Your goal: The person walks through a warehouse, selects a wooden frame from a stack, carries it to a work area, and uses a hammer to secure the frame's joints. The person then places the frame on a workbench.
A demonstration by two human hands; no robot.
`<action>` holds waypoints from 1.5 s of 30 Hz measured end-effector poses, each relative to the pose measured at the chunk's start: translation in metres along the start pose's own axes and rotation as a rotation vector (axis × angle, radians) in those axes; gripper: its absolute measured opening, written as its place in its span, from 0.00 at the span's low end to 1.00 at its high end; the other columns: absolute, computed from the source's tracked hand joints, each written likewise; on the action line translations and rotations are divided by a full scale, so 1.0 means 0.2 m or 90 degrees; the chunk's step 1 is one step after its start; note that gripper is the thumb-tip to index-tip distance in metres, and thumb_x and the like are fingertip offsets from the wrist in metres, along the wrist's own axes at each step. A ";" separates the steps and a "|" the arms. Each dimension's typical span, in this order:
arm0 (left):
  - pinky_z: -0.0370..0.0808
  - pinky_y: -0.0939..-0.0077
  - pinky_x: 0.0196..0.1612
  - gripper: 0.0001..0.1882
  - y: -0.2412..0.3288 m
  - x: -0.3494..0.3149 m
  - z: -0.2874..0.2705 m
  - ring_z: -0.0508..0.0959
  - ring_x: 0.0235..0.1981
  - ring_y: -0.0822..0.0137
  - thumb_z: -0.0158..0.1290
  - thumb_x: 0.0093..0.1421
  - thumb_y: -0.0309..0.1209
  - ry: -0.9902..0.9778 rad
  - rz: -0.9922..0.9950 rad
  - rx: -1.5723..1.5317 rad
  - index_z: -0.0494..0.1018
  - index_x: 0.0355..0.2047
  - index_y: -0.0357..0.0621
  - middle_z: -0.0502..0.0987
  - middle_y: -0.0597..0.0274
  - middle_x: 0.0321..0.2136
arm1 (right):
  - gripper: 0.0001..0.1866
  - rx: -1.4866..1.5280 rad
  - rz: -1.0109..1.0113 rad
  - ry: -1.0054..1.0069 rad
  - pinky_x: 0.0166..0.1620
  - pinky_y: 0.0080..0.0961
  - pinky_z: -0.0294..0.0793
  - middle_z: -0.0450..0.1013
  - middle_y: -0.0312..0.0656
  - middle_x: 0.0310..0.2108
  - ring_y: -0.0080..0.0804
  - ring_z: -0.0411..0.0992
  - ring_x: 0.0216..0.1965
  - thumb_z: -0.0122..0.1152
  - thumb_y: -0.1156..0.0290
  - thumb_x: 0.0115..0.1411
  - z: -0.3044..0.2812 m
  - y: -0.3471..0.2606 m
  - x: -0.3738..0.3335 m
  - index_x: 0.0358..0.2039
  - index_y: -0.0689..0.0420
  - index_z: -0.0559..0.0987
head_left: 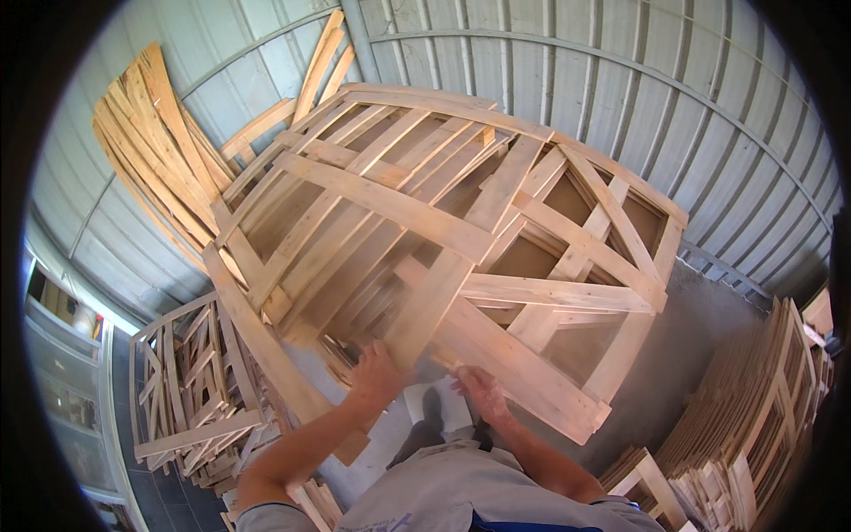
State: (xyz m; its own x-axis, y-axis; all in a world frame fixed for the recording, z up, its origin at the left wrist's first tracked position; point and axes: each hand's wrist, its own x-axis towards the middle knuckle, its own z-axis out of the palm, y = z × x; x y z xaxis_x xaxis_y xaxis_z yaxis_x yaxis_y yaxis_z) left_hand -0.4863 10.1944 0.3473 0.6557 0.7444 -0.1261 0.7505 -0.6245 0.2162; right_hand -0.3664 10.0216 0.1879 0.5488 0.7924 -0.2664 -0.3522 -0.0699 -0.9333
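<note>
In front of me a large frame of pale wooden slats (386, 197), with cross boards and diagonal braces, lies over other slatted frames. My left hand (377, 377) is closed on the near edge of the wooden frame, at the lower end of a wide board (432, 306). A short way to the right, my right hand (481, 392) has its fingers curled at the same near edge, beside a long lower board (517, 371). The fingertips of both hands are partly hidden by the wood. The frame's right part has crossed diagonal braces (567, 266).
Long loose planks (155, 146) lean against the corrugated metal wall (612, 71) at the far left. More slatted frames (191, 390) are piled at the left. A tall stack of wooden frames (745, 417) stands at the lower right on the grey floor (687, 306).
</note>
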 end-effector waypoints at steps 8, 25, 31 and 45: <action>0.71 0.56 0.52 0.40 -0.12 -0.01 0.07 0.71 0.50 0.43 0.59 0.51 0.50 -0.002 0.073 -0.096 0.61 0.52 0.29 0.70 0.38 0.46 | 0.24 0.166 0.077 -0.086 0.45 0.30 0.74 0.74 0.45 0.43 0.34 0.74 0.43 0.47 0.54 0.67 0.30 -0.23 0.04 0.52 0.61 0.69; 0.70 0.61 0.51 0.26 -1.78 0.21 -0.07 0.74 0.49 0.54 0.50 0.62 0.42 0.438 -0.452 -0.453 0.67 0.50 0.31 0.73 0.46 0.49 | 0.18 0.048 0.060 -0.018 0.49 0.36 0.72 0.74 0.40 0.44 0.33 0.73 0.44 0.52 0.59 0.63 0.57 0.33 0.09 0.47 0.57 0.72; 0.77 0.68 0.41 0.25 -2.03 0.44 -0.07 0.77 0.44 0.63 0.49 0.64 0.41 0.275 -0.339 -1.084 0.66 0.54 0.36 0.75 0.55 0.48 | 0.23 -0.066 0.042 0.032 0.56 0.39 0.68 0.69 0.43 0.53 0.39 0.69 0.53 0.49 0.57 0.65 0.79 0.12 0.01 0.56 0.57 0.67; 0.75 0.54 0.49 0.26 -2.07 0.50 -0.09 0.76 0.47 0.56 0.52 0.63 0.42 0.133 -0.382 -1.155 0.64 0.57 0.42 0.74 0.58 0.50 | 0.20 0.187 0.058 0.327 0.38 0.28 0.71 0.74 0.38 0.39 0.26 0.70 0.40 0.51 0.56 0.65 0.93 0.02 -0.01 0.48 0.58 0.75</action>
State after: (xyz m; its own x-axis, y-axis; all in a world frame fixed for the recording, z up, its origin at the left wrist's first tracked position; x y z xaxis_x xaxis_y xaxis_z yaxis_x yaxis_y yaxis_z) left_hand -0.7336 10.5322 0.2625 0.2609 0.8344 -0.4855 -0.2216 0.5413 0.8111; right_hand -0.5102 10.1316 0.2291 0.7776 0.3908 -0.4925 -0.5690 0.1044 -0.8157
